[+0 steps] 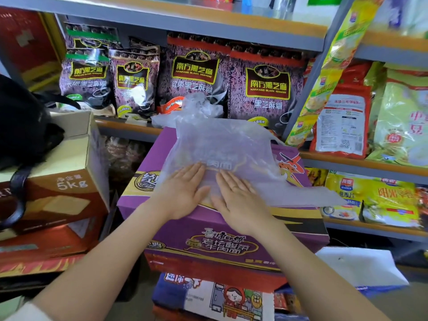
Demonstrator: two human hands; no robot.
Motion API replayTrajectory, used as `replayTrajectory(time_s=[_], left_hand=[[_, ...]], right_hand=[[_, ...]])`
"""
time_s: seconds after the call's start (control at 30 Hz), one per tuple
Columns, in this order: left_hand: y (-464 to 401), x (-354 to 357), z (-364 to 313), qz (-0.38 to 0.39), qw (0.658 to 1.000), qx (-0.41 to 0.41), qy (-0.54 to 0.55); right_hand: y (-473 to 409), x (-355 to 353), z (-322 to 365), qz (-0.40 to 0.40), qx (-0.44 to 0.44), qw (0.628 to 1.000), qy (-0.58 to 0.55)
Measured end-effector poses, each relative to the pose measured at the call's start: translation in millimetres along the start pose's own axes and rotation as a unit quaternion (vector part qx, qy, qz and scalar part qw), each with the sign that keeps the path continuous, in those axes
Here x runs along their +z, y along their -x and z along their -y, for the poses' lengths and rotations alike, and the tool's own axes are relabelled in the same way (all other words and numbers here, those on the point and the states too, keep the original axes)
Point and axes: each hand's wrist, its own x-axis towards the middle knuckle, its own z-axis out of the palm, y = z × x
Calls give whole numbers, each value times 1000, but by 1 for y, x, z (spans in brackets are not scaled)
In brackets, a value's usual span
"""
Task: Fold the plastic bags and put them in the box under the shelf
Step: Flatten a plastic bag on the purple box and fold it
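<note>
Two hands lay flat on a clear plastic bag (222, 149) spread over the top of a purple carton (208, 242). The left hand (183, 193) and right hand (236, 195) sat side by side on the bag's near edge, palms down, fingers straight and close together, gripping nothing. The bag covered most of the carton's top, and one corner trailed off the carton's right side. Beyond the carton's far edge a second, crumpled bag (196, 107) rested on the shelf (129, 126), in front of a row of dark sesame packs (266, 89). The purple carton stood on a stack of other printed cartons (208, 297). Left of the carton stood a brown box (69, 181) marked 5kg, with a black backpack (20, 126) resting on top of it. Right of the carton, more shelves held yellow and red food packs (370, 126). Below the carton's right corner lay a white sheet (361, 267). I could not tell which box under the shelf was meant for the bags.
</note>
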Motion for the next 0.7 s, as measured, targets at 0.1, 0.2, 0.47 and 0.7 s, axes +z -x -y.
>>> replayTrajectory(time_s=[0.1, 0.2, 0.47, 0.7], left_hand=[[2, -3, 2, 8, 999, -26, -24], [2, -5, -1, 34, 998, -41, -33], [2, -11, -4, 49, 996, -69, -26], [-32, -36, -1, -155, 973, -63, 157]], right_hand=[[10, -2, -22, 13, 31, 999, 11], [22, -5, -54, 20, 68, 997, -3], [50, -13, -109, 29, 189, 981, -15], [-17, -50, -59, -128, 30, 990, -51]])
